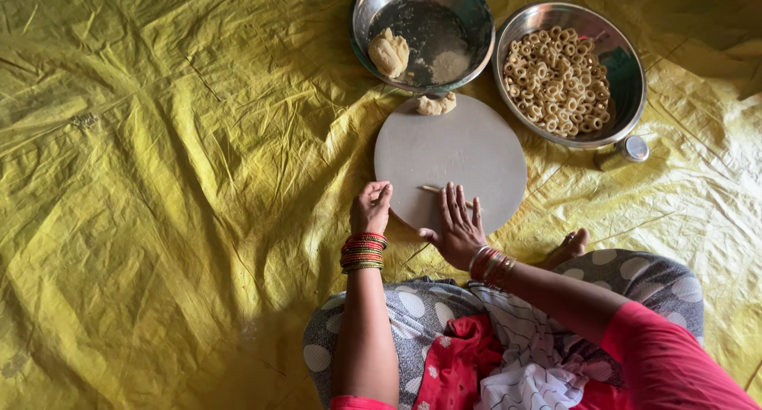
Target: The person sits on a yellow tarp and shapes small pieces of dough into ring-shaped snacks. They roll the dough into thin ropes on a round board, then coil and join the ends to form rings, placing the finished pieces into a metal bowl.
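— Nearest the camera, what is seen?
— Spotted grey cloth over the knees point(413, 307) is seen at six o'clock, with two banded forearms reaching up from it.

— How is the dough strip placed against the hands?
— A thin dough strip point(435, 189) is laid on the round board point(460, 144), its long axis running from nine to three o'clock. It is pressed under the fingers of the right hand point(459, 226), whose grip is spread flat and open. The left hand point(370, 207) is held at nine o'clock of the strip, just beside its free end, fingers curled loosely with nothing seen in them. The right hand is the nearer.

— And the surroundings?
— A dough lump point(436, 103) is set at the board's twelve o'clock edge. Beyond it a steel bowl point(476, 21) with more dough is seen, and at one o'clock a second steel bowl point(627, 69) is filled with small dough rings point(556, 80). Everything is laid on a crumpled yellow sheet point(159, 180) over the floor.
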